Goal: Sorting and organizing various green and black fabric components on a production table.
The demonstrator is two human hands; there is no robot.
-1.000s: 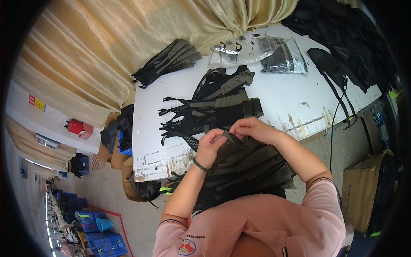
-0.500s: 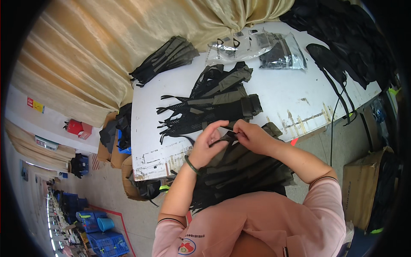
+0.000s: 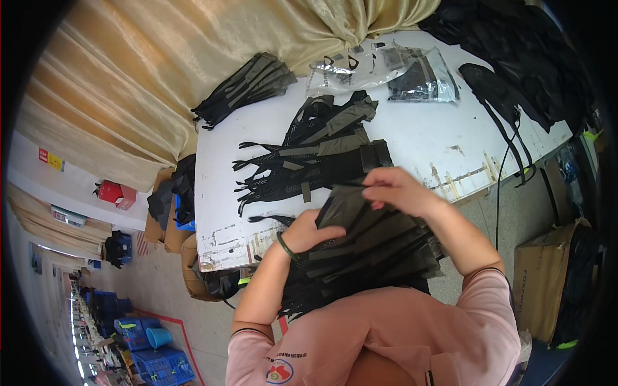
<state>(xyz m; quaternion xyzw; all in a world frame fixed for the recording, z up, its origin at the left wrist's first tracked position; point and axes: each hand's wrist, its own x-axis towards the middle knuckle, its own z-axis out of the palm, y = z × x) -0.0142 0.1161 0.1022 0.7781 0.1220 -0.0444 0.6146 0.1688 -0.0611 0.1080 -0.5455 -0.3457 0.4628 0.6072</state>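
Note:
A dark olive and black fabric piece (image 3: 340,204) is held up over the table's near edge. My left hand (image 3: 308,233) grips its left side, thumb on top and fingers hidden beneath the cloth. At its upper right corner, my right hand (image 3: 400,191) pinches the edge between thumb and fingers. Under both hands, a layered stack of similar fabric pieces (image 3: 380,248) covers my lap. Just beyond lies a fanned pile of black mesh pieces (image 3: 290,177) with olive panels and thin strap ends pointing left.
The white table (image 3: 425,138) has worn, stained edges. A second fabric bundle (image 3: 248,87) rests by the curtain (image 3: 129,83). Clear plastic bags (image 3: 421,80) and black bags with straps (image 3: 508,71) occupy the far right. Cardboard boxes (image 3: 544,283) flank the table.
My right hand has moved right and slightly up, away from my left. The fabric piece, bunched between both hands before, now spreads flatter. My left hand has dropped slightly, its fingers now under the cloth.

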